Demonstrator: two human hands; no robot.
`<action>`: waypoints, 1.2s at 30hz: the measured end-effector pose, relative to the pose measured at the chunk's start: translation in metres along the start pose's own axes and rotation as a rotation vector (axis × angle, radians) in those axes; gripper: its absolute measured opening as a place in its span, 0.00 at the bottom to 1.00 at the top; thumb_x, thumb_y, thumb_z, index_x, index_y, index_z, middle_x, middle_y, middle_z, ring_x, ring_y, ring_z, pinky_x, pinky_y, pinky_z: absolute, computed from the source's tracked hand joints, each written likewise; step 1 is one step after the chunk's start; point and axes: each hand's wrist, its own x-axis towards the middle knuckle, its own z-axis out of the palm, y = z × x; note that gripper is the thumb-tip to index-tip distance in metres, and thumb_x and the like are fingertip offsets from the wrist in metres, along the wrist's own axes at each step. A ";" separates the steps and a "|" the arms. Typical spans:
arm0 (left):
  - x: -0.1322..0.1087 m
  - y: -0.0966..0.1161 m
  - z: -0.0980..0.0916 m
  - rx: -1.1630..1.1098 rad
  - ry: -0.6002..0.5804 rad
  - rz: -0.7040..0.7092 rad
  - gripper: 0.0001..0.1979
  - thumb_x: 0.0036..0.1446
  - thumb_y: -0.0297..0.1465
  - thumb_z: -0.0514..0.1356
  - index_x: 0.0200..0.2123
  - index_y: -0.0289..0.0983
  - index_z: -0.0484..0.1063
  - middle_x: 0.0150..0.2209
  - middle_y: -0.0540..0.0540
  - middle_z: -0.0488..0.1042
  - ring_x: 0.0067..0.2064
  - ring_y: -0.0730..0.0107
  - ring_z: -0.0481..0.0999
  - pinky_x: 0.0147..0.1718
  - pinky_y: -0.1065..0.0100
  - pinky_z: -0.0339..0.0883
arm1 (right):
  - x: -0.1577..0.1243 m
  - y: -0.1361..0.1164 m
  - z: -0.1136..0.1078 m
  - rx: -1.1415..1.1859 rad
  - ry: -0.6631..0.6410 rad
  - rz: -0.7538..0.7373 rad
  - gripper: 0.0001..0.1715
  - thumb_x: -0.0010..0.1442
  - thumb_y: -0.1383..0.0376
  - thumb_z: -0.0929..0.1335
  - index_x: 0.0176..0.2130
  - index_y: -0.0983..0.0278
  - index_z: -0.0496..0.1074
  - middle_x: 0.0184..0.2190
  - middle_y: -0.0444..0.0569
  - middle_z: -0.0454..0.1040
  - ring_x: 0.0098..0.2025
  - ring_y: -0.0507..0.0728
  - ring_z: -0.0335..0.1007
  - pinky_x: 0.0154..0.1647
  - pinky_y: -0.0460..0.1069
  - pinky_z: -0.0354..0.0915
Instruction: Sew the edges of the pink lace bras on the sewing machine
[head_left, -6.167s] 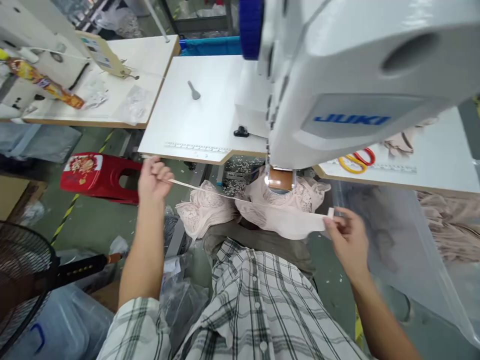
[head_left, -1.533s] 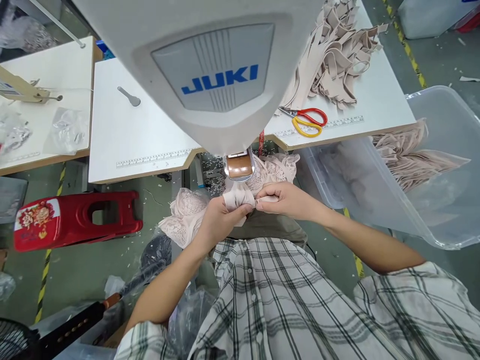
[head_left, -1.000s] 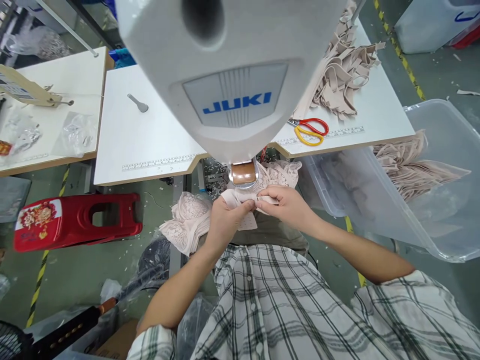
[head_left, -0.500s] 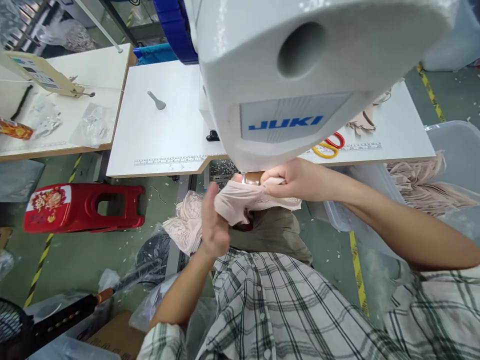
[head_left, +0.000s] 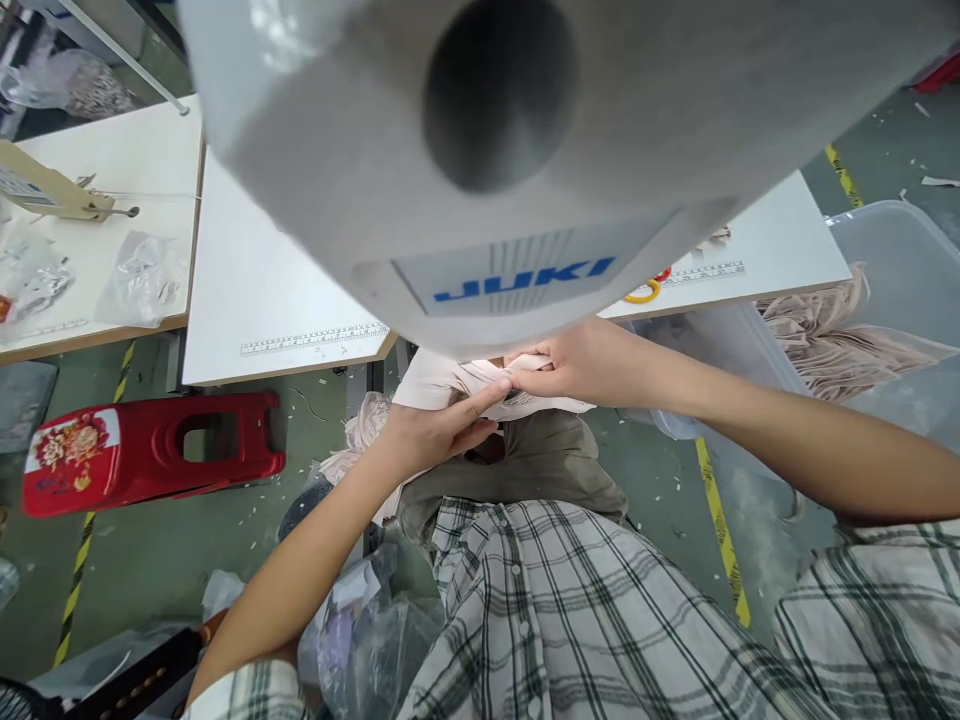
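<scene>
A pale pink fabric piece [head_left: 427, 380] lies bunched beneath the head of a white JUKI sewing machine [head_left: 480, 250]. My right hand [head_left: 581, 360] pinches the fabric at the right, thumb and fingers closed on a fold. From the left, my left hand [head_left: 431, 435] grips the fabric's near edge, its fingertips almost meeting my right thumb. The machine head hides the needle and the far side of the fabric. Lace-patterned pink fabric [head_left: 364, 425] hangs beside my left wrist.
A white table [head_left: 292, 290] with a printed ruler runs behind the hands. Scissors with yellow and red handles [head_left: 643, 292] lie on its right part. A clear bin [head_left: 900, 240] at right holds pink fabric strips [head_left: 832, 345]. A red stool [head_left: 150, 450] stands at left.
My left hand has come down from an upright, open pose and closed on the fabric. The right hand still pinches it. The view has moved closer to the machine head.
</scene>
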 end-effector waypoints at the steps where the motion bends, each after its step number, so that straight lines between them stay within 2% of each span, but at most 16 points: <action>1: -0.001 0.002 0.001 0.030 0.024 0.012 0.17 0.59 0.37 0.64 0.52 0.45 0.79 0.29 0.45 0.77 0.42 0.58 0.79 0.54 0.59 0.69 | -0.003 0.004 0.004 0.026 0.048 -0.020 0.11 0.61 0.64 0.65 0.28 0.62 0.72 0.24 0.44 0.67 0.28 0.52 0.60 0.31 0.49 0.54; 3: -0.004 0.008 0.003 0.101 0.085 0.040 0.20 0.59 0.35 0.63 0.55 0.44 0.76 0.38 0.43 0.80 0.45 0.57 0.79 0.54 0.58 0.70 | -0.008 0.013 0.013 0.045 0.191 -0.070 0.12 0.63 0.60 0.65 0.39 0.60 0.77 0.34 0.49 0.74 0.39 0.57 0.68 0.39 0.51 0.60; 4: -0.005 0.012 0.004 0.136 0.113 0.053 0.21 0.60 0.35 0.62 0.57 0.44 0.75 0.43 0.42 0.80 0.47 0.56 0.78 0.54 0.58 0.70 | -0.009 0.017 0.017 0.036 0.265 -0.094 0.13 0.63 0.59 0.65 0.41 0.60 0.78 0.38 0.51 0.76 0.44 0.60 0.69 0.42 0.53 0.61; 7: -0.009 0.024 0.007 0.202 0.153 0.055 0.23 0.62 0.33 0.60 0.61 0.42 0.70 0.47 0.41 0.80 0.45 0.60 0.79 0.49 0.63 0.73 | -0.012 0.025 0.027 0.016 0.397 -0.116 0.12 0.64 0.59 0.66 0.37 0.57 0.80 0.41 0.51 0.77 0.49 0.62 0.69 0.46 0.56 0.62; 12: -0.014 0.041 0.016 0.131 0.150 -0.098 0.28 0.63 0.35 0.60 0.65 0.42 0.64 0.49 0.42 0.79 0.40 0.65 0.80 0.40 0.71 0.74 | -0.009 0.022 0.023 0.095 0.363 -0.091 0.11 0.63 0.61 0.67 0.34 0.59 0.80 0.41 0.49 0.77 0.48 0.61 0.70 0.46 0.54 0.63; 14: -0.014 0.044 0.020 0.127 0.174 -0.111 0.29 0.63 0.33 0.60 0.66 0.42 0.62 0.51 0.41 0.78 0.42 0.63 0.80 0.43 0.68 0.75 | -0.009 0.020 0.021 0.103 0.357 -0.079 0.11 0.62 0.62 0.67 0.34 0.59 0.80 0.41 0.49 0.77 0.50 0.61 0.70 0.48 0.54 0.63; 18: -0.011 0.052 0.025 0.157 0.243 -0.106 0.28 0.63 0.30 0.60 0.66 0.42 0.64 0.54 0.40 0.77 0.52 0.53 0.77 0.56 0.57 0.70 | -0.013 0.026 0.028 0.063 0.419 -0.129 0.11 0.65 0.61 0.67 0.37 0.58 0.80 0.42 0.49 0.78 0.50 0.60 0.71 0.53 0.56 0.63; 21: -0.010 0.057 0.023 0.184 0.233 -0.131 0.27 0.62 0.31 0.60 0.65 0.42 0.65 0.52 0.40 0.78 0.54 0.51 0.76 0.58 0.56 0.68 | -0.017 0.034 0.038 -0.002 0.489 -0.291 0.13 0.67 0.62 0.64 0.43 0.57 0.78 0.43 0.49 0.79 0.49 0.59 0.72 0.53 0.57 0.64; 24: -0.011 0.056 0.015 0.204 0.205 -0.125 0.26 0.63 0.32 0.60 0.64 0.38 0.66 0.46 0.39 0.80 0.46 0.56 0.79 0.50 0.62 0.73 | -0.019 0.039 0.042 -0.092 0.474 -0.387 0.14 0.66 0.66 0.63 0.43 0.55 0.78 0.44 0.47 0.80 0.48 0.58 0.74 0.52 0.57 0.65; 26: -0.012 0.048 0.006 0.179 0.156 -0.054 0.25 0.64 0.33 0.60 0.63 0.37 0.67 0.43 0.40 0.81 0.40 0.62 0.80 0.44 0.67 0.74 | -0.017 0.039 0.039 -0.184 0.467 -0.392 0.16 0.66 0.67 0.62 0.41 0.53 0.78 0.42 0.45 0.81 0.47 0.57 0.74 0.53 0.57 0.64; 28: -0.010 0.037 -0.005 0.168 0.100 0.072 0.23 0.65 0.32 0.58 0.62 0.37 0.68 0.44 0.41 0.81 0.39 0.66 0.80 0.44 0.69 0.74 | -0.015 0.035 0.036 -0.295 0.508 -0.425 0.16 0.67 0.68 0.62 0.39 0.53 0.78 0.40 0.43 0.82 0.48 0.57 0.73 0.54 0.56 0.63; 30: -0.007 0.028 -0.013 0.217 0.071 0.180 0.20 0.66 0.30 0.57 0.60 0.39 0.70 0.44 0.43 0.80 0.40 0.67 0.80 0.46 0.68 0.73 | -0.013 0.031 0.034 -0.405 0.610 -0.500 0.15 0.66 0.70 0.64 0.37 0.55 0.78 0.37 0.42 0.82 0.47 0.56 0.73 0.52 0.54 0.63; 32: -0.004 0.024 -0.017 0.304 0.066 0.203 0.19 0.66 0.29 0.55 0.59 0.41 0.70 0.38 0.47 0.81 0.36 0.70 0.78 0.42 0.70 0.72 | -0.014 0.029 0.035 -0.463 0.717 -0.555 0.14 0.64 0.72 0.65 0.34 0.57 0.77 0.35 0.42 0.81 0.44 0.55 0.72 0.46 0.52 0.64; 34: -0.003 0.026 -0.016 0.365 0.076 0.163 0.19 0.66 0.30 0.56 0.59 0.41 0.71 0.32 0.50 0.79 0.28 0.74 0.75 0.32 0.75 0.70 | -0.016 0.030 0.038 -0.370 0.730 -0.503 0.13 0.64 0.72 0.65 0.34 0.59 0.77 0.34 0.44 0.79 0.39 0.54 0.72 0.42 0.51 0.65; 36: -0.003 0.034 -0.014 0.381 0.083 0.106 0.19 0.65 0.29 0.56 0.58 0.41 0.71 0.31 0.50 0.79 0.27 0.74 0.74 0.28 0.75 0.67 | -0.017 0.034 0.043 -0.095 0.665 -0.319 0.12 0.65 0.69 0.64 0.39 0.58 0.77 0.33 0.45 0.77 0.34 0.53 0.71 0.37 0.50 0.66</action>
